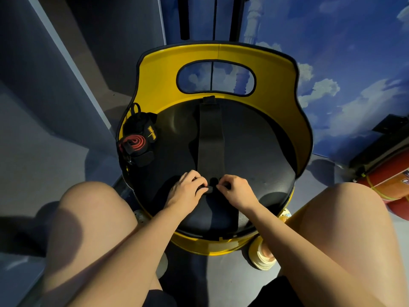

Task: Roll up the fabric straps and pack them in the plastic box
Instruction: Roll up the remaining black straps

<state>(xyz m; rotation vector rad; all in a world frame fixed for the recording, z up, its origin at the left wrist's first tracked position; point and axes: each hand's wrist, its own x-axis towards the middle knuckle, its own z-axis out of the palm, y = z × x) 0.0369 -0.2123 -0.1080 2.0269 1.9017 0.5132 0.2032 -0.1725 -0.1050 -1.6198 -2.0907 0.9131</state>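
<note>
Black seat (254, 151), hands (212, 187) pinching strap (210, 138)

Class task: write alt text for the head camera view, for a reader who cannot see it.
Both hands, left hand and right hand, pinch the near end of a black strap laid flat along a black seat with a yellow back. Rolled straps, one red and black, sit at the seat's left edge.

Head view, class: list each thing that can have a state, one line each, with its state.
black strap: laid flat along the seat, near end being rolled
left hand: pinching the strap's near end
right hand: pinching the strap's near end
red and black strap: already rolled up, at the seat's left edge
black seat: carrying the straps
</note>
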